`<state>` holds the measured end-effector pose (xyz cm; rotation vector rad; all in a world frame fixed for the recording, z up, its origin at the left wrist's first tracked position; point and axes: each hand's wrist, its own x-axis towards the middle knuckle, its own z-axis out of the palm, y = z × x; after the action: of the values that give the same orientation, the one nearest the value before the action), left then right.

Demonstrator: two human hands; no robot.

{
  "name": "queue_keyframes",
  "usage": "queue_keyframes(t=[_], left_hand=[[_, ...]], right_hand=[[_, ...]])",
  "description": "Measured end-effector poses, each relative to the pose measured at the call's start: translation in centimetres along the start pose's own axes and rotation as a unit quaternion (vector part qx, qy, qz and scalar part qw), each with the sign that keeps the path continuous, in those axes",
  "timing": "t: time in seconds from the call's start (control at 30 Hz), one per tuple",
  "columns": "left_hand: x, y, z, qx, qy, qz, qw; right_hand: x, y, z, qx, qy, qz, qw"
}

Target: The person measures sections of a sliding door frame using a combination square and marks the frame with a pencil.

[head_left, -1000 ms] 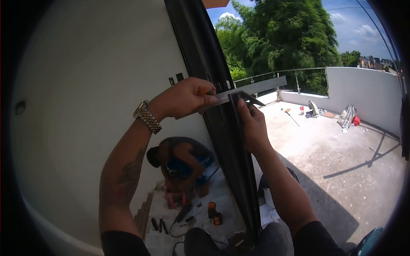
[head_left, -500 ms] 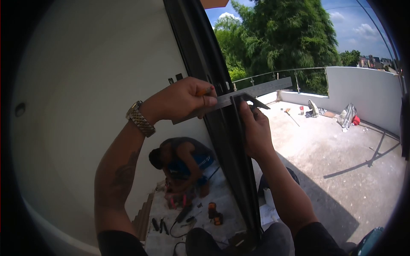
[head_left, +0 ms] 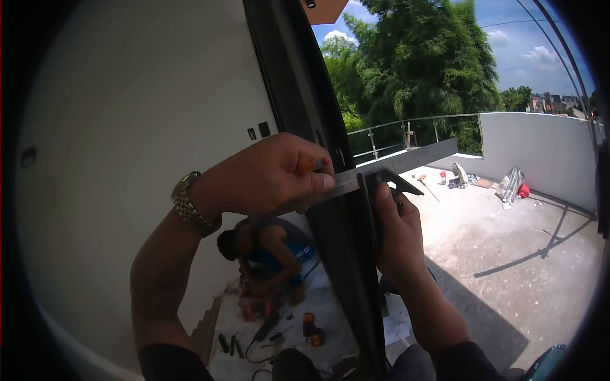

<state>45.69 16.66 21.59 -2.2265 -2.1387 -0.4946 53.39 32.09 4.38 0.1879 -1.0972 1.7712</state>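
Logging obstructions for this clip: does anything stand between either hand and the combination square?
Nothing visible does. The left hand and right hand both grip the combination square directly. An orange pencil-like stick is tucked in the left hand, and the black frame lies behind the square.

My left fingers (head_left: 323, 183) pinch a steel rule (head_left: 426, 157) and an orange stick (head_left: 309, 166) with a red end; my right fingers (head_left: 385, 200) grip the black square head (head_left: 366, 190) on it. The rule slants across a tall black frame (head_left: 346, 254). Left of the frame, 1 person (head_left: 279, 240) crouches near a drill (head_left: 311, 330); right, a sunlit terrace (head_left: 457, 225) spreads below trees (head_left: 426, 70).
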Motion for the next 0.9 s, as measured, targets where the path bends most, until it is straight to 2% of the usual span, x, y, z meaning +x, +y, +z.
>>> queue_keyframes(t=[0.27, 0.33, 0.6, 0.9], left_hand=[[-0.6, 0.4, 0.0, -0.009, -0.012, 0.031, 0.999], [-0.4, 0.1, 0.2, -0.002, -0.005, 0.063, 0.998], [-0.3, 1.0, 0.1, 0.012, -0.014, 0.039, 0.999], [0.0, -0.2, -0.1, 0.008, -0.006, 0.051, 0.999]], right_hand=[[-1.1, -1.0, 0.4, 0.007, -0.009, -0.026, 1.0], [-1.0, -0.8, 0.0, 0.0, -0.011, -0.025, 1.0], [-0.9, -1.0, -0.2, 0.021, -0.024, -0.022, 0.999], [-1.2, -1.0, 0.1, -0.053, 0.025, 0.0, 0.998]])
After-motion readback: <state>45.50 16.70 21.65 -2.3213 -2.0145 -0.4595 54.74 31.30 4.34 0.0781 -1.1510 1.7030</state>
